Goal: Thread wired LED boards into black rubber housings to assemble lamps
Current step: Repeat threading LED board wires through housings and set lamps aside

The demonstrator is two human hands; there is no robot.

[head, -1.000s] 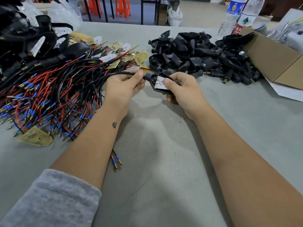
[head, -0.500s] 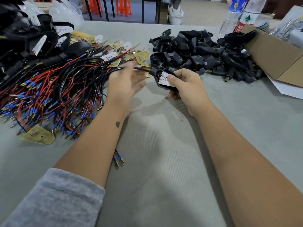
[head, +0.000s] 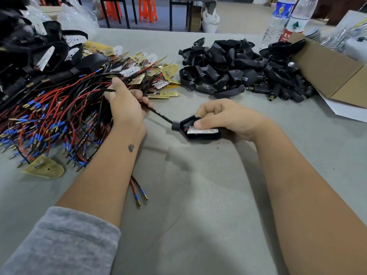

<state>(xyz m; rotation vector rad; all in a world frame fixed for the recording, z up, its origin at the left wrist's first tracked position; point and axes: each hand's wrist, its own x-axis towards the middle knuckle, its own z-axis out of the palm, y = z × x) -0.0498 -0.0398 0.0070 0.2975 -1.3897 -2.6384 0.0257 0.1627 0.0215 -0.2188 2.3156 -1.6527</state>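
A black rubber housing point(head: 200, 133) is held just above the grey table point(head: 198, 205), a little right of centre, with a white LED board point(head: 202, 131) lying in its open face. The housing is gripped by the right hand point(head: 226, 118), fingers curled over its far rim and the thumb pressed down on the board. From the housing's narrow neck at the left a black lead point(head: 158, 114) runs up and left, taut, into the left hand point(head: 125, 104), where it is pinched in curled fingers.

The housing is judged light and pliable, likely to give under a squeeze, so it is best held by its rim and walls rather than crushed across the opening. The board is thin, stiff and probably fragile at its solder joints; pressure is better applied flat on its face than at an edge. The lead is flexible and should be drawn steadily near the neck, not jerked.

Left of the hands a tangle of red and black wired boards point(head: 59, 116) is spread out, with finished lamps point(head: 39, 56) at the far left. A heap of empty housings point(head: 238, 66) lies at the far right beside a cardboard box point(head: 327, 66), with water bottles point(head: 282, 18) behind.
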